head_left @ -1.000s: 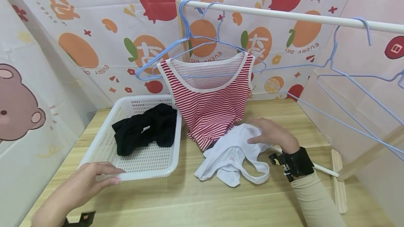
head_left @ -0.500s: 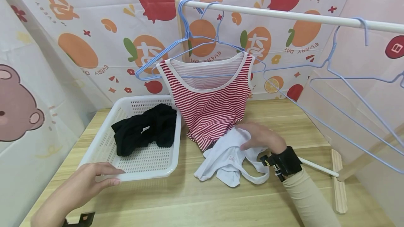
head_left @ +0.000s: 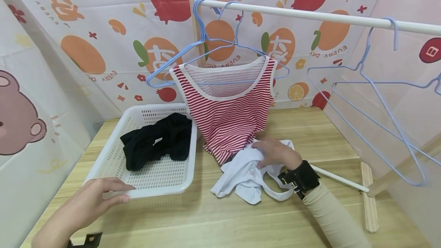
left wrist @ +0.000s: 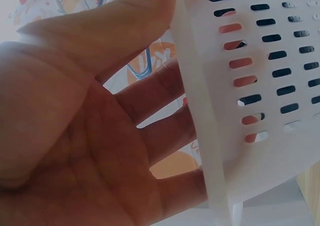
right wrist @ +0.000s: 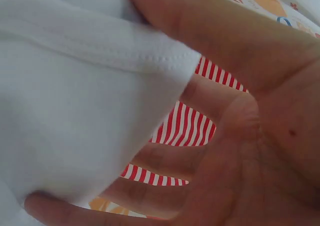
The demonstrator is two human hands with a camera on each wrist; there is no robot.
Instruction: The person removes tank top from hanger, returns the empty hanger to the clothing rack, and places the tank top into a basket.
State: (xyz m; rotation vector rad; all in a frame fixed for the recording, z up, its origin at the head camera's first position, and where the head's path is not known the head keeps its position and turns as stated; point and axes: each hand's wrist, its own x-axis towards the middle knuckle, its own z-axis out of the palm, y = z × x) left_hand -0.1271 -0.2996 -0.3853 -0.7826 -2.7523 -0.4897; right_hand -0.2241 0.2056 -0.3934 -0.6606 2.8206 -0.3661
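My left hand [head_left: 98, 198] grips the near left rim of a white perforated plastic basket [head_left: 163, 191]. In the left wrist view its thumb lies on one side of the basket wall [left wrist: 220, 126], with the fingers behind. A crumpled black garment [head_left: 162, 141] with a small white label lies inside the basket. On the table, a white strappy garment [head_left: 241, 171] is bunched up, and my right hand [head_left: 275, 152] holds its upper part. White cloth [right wrist: 85, 106] runs between thumb and fingers in the right wrist view.
A red-striped tank top [head_left: 229, 114] hangs on a blue hanger just behind the white garment. More blue hangers [head_left: 361, 64] dangle from the white rail [head_left: 310, 16] at right. A wooden stand foot [head_left: 369, 198] with a low white bar stands on the right.
My right hand has shifted left and taken hold of the white garment, whose loop now shows behind the hand. The hangers at right have swung. My left hand stays on the basket rim.
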